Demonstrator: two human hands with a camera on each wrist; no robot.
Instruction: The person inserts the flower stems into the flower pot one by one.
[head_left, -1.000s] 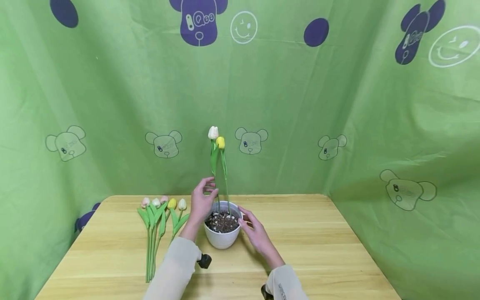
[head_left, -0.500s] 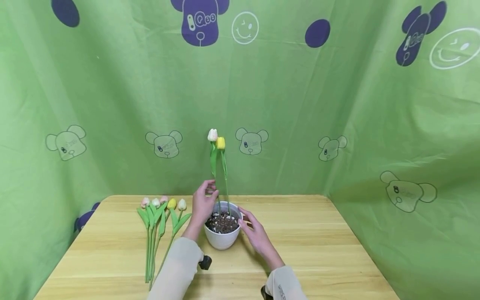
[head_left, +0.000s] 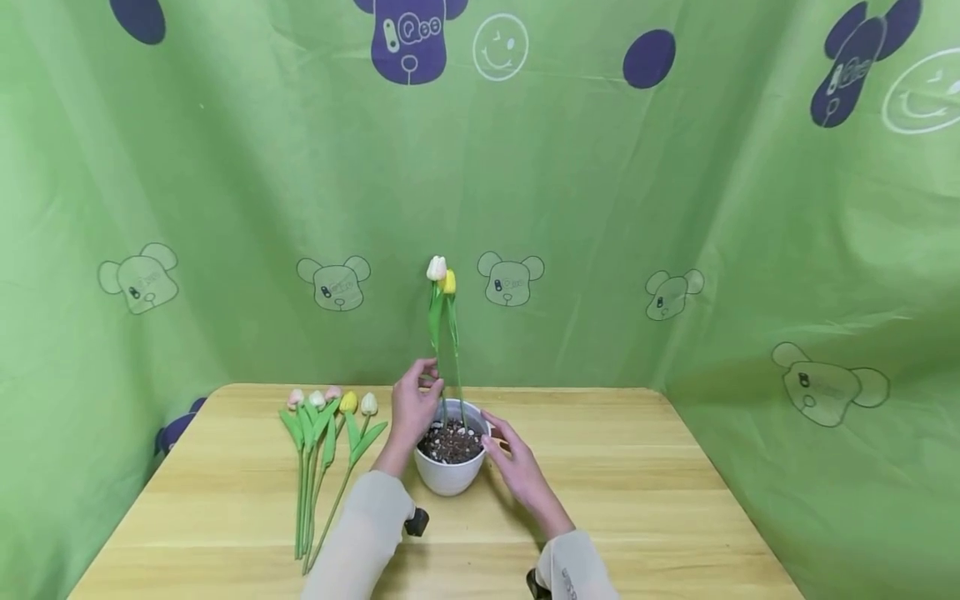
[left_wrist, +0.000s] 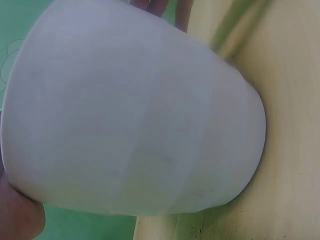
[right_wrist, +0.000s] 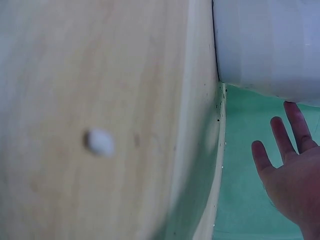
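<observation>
A white pot point(head_left: 450, 478) filled with dark soil point(head_left: 452, 445) stands upright on the table. Two tulips rise from it, one white point(head_left: 437, 267) and one yellow point(head_left: 449, 282). My left hand point(head_left: 413, 408) pinches the white tulip's stem above the soil, at the pot's left side. On the right, my right hand point(head_left: 519, 467) rests its thumb and forefinger against the pot's rim. The right wrist view shows the right hand's fingers point(right_wrist: 283, 140) nearly straight beside the pot point(right_wrist: 265, 50). In the left wrist view the pot point(left_wrist: 130, 110) hides most of the hands.
Several tulips point(head_left: 306, 467) in pink, white and yellow lie on the wooden table point(head_left: 637, 492) to the left of the pot. A small white crumb point(right_wrist: 100, 142) lies on the table. Green printed cloth point(head_left: 570, 208) hangs behind and at both sides.
The white tulip has come down slightly relative to the yellow one, with my left hand still on its stem. My right hand stays at the pot rim. The head view has shifted a little.
</observation>
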